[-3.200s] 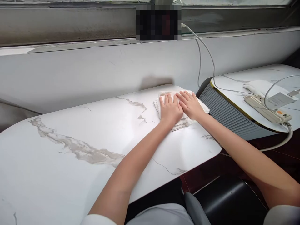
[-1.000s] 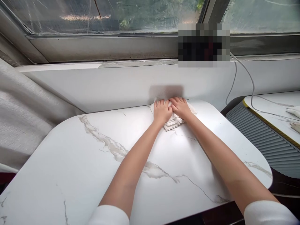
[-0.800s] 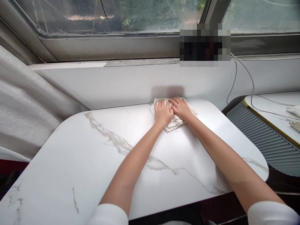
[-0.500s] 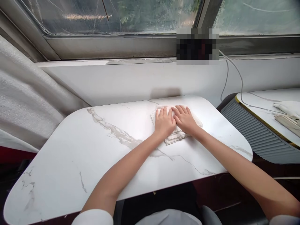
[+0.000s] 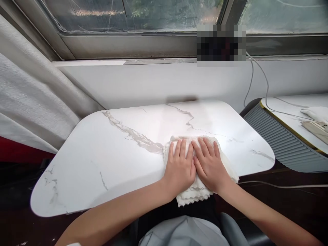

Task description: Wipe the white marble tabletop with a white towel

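Note:
A white cloth point(image 5: 194, 195) with a scalloped edge lies folded on the marble-patterned white table point(image 5: 84, 153). Its near edge hangs past the table's front edge. My left hand point(image 5: 179, 168) rests flat on the cloth, fingers stretched forward. Beside it my right hand point(image 5: 210, 165) also presses flat on the cloth with its fingers spread. The two thumbs touch or nearly touch in the middle. Neither hand is wrapped round anything.
A whitish curtain point(image 5: 38, 85) hangs at the left. Behind the table are a white wall point(image 5: 143, 80) and a window. At the right, a second table point(image 5: 289, 102) has ribbed grey sides, with a cable point(image 5: 266, 87) running onto it.
Both hands have drawn the cloth toward me, from the back part of the table to its front edge. The view has shifted slightly.

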`<state>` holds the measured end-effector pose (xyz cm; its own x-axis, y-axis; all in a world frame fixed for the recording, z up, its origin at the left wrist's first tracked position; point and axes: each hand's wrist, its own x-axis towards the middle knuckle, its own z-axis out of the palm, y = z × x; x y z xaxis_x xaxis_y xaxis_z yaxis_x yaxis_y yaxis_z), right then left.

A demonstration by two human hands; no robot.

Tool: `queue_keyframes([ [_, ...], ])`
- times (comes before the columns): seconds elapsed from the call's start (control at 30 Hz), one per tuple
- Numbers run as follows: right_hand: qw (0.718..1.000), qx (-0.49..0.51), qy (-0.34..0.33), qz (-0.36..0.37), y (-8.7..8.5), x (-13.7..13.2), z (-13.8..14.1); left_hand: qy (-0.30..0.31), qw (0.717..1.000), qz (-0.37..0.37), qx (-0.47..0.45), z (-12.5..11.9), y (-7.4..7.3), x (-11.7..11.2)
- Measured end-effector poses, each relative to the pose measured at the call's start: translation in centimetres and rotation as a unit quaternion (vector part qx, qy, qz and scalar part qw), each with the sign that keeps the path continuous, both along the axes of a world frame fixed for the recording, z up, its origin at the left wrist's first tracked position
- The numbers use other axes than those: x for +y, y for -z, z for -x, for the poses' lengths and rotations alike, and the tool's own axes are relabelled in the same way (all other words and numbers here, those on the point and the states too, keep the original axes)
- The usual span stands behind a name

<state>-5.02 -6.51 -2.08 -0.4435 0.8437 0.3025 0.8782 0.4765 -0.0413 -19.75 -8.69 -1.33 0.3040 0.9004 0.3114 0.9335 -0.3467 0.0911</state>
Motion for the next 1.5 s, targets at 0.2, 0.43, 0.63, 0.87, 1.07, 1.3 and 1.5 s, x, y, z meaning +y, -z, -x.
queue_keyframes([
  [0.2,0.998,-0.026,-0.043,0.039,-1.0,0.6,3.5,-0.040,0.999,0.026,0.014,3.1,-0.2,-0.5],
  [0.43,0.998,-0.039,-0.037,0.039,-1.0,6.8,6.8,-0.079,0.994,0.078,-0.004,5.8,-1.0,5.5],
  [0.63,0.999,0.015,-0.024,0.032,-0.8,14.4,8.8,-0.117,0.987,0.101,-0.042,6.3,-1.5,13.4],
  [0.87,0.995,0.085,-0.016,0.050,-0.9,21.0,10.6,-0.161,0.982,0.051,-0.087,7.2,-0.9,19.7],
  [1.07,0.994,0.099,0.008,0.035,-0.5,23.4,13.1,-0.148,0.983,0.049,-0.102,9.5,-0.9,22.2],
  [1.3,0.997,0.076,-0.012,0.032,-1.1,24.0,16.1,-0.166,0.981,0.052,-0.085,12.5,-1.0,22.8],
  [1.5,0.997,0.066,-0.027,0.040,-1.1,22.7,17.3,-0.174,0.980,0.053,-0.076,13.8,-1.2,21.4],
])
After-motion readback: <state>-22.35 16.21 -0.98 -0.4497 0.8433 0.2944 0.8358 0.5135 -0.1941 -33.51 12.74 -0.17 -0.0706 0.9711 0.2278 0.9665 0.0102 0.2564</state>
